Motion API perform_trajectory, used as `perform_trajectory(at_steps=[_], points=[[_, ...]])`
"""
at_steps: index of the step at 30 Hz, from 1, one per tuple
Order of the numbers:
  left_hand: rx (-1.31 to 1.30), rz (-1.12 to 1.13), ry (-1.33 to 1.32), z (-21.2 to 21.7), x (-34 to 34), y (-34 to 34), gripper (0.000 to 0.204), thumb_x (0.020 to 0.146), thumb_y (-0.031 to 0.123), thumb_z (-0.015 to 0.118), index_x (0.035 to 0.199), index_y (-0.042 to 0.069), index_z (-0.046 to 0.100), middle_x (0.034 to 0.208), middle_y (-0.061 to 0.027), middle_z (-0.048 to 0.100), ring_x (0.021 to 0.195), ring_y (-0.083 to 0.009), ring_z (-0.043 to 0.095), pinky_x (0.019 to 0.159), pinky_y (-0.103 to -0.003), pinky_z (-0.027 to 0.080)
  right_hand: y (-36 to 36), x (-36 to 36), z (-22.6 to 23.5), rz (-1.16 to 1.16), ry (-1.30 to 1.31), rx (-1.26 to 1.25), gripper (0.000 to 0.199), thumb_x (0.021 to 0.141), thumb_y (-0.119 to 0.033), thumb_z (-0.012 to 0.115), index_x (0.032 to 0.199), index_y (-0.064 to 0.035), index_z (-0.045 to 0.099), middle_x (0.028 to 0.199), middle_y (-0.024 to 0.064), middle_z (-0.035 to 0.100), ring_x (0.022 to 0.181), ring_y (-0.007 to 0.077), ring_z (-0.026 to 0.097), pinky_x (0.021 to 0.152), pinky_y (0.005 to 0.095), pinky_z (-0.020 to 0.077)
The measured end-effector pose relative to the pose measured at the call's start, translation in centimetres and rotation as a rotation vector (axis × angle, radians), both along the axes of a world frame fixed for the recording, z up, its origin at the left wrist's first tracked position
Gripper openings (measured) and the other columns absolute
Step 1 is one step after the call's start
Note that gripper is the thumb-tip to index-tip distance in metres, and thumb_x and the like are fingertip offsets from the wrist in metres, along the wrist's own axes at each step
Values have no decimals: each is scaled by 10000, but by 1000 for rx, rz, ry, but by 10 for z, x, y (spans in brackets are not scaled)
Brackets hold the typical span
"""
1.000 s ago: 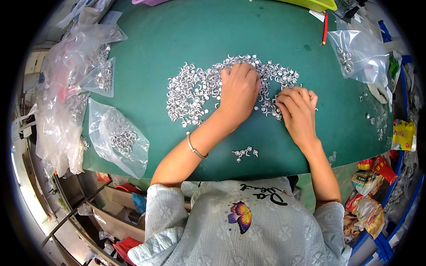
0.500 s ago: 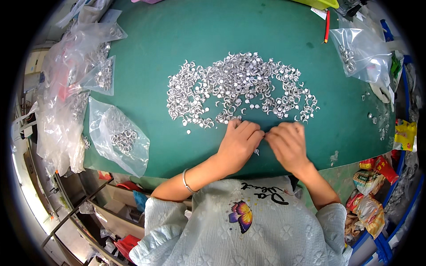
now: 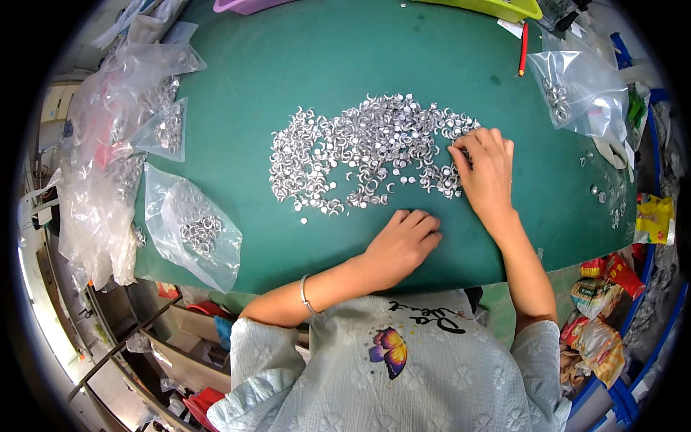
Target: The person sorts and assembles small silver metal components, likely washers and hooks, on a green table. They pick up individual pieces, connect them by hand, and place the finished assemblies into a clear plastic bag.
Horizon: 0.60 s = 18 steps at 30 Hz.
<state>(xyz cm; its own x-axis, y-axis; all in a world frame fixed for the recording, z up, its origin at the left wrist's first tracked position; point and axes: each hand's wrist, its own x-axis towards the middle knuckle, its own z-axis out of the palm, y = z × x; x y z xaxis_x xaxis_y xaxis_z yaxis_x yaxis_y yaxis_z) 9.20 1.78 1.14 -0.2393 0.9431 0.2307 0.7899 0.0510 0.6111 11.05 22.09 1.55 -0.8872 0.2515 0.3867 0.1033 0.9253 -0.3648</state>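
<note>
A spread of small silvery metal pieces [image 3: 360,147], many crescent-shaped and some with round discs, lies on the green tabletop [image 3: 324,65]. Over its right end reaches my right hand [image 3: 487,173], thumb and bent fingers apart, fingertips among the pieces; I see nothing held in it. Just in front of the spread, my left hand [image 3: 404,241] rests low over the table with its fingers curled in. Whatever those fingers hold, if anything, is hidden.
At the left lie clear plastic bags [image 3: 104,158] and an open bag [image 3: 198,234] with metal rings. Another bag of rings [image 3: 568,97] is at the right, near a red pen [image 3: 523,50]. Purple [image 3: 248,6] and yellow-green [image 3: 497,7] baskets stand at the far edge.
My right hand has left my left hand and moved forward and right onto the pile's right end. My left hand has shifted slightly right and nearer me, still curled.
</note>
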Motion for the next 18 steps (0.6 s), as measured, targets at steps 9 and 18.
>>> perform_trajectory(at_steps=[9, 18], points=[[95, 70, -177, 6, -9, -3, 189, 775, 25, 692, 959, 12, 647, 952, -98, 592, 868, -273, 569, 769, -374, 438, 0, -8, -2, -28, -116, 193, 78, 787, -75, 680, 799, -40, 611, 822, 69, 549, 874, 246, 505, 789, 393, 357], [200, 420, -1891, 8, -28, 17, 307, 1020, 158, 430, 1228, -45, 532, 1104, -95, 630, 994, -161, 612, 865, -308, 509, -30, 16, 34, 362, -116, -319, 48, 809, -31, 650, 852, -19, 632, 927, 78, 615, 954, 254, 550, 849, 380, 386]])
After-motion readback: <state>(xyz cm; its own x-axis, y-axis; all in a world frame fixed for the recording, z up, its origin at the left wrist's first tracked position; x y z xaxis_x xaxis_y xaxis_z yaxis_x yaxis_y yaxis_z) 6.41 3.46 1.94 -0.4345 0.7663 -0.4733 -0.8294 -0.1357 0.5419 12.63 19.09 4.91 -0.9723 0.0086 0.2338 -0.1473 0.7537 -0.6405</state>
